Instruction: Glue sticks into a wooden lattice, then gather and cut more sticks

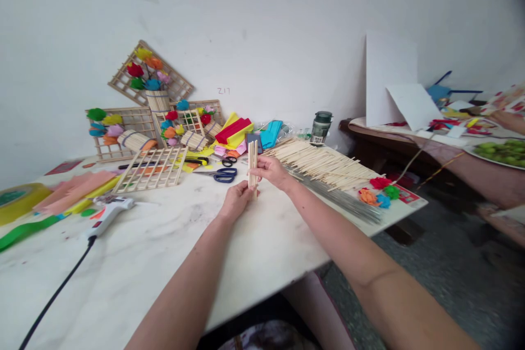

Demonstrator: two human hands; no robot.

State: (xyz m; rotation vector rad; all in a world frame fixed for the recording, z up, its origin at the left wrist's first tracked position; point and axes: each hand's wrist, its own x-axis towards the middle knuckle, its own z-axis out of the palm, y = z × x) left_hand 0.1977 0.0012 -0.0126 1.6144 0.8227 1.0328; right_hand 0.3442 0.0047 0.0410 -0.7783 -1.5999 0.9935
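A small bundle of wooden sticks (252,156) stands upright over the white table, held by both hands. My left hand (238,198) is closed around its lower end. Higher up, my right hand (271,171) pinches the bundle from the right side. Just left of the hands lie dark-handled scissors (225,175). To the right, many loose wooden sticks (324,161) are spread beside a bunch of thin grey wires (348,202). Part of the bundle's lower end is hidden by my left fingers.
A glue gun (109,216) with a black cord lies left, near yellow tape (20,202). Stick lattices (151,169) and paper flowers (153,85) stand at the back left. A green-lidded bottle (321,128) is by the wall. Another person's arm (508,120) shows at the right table.
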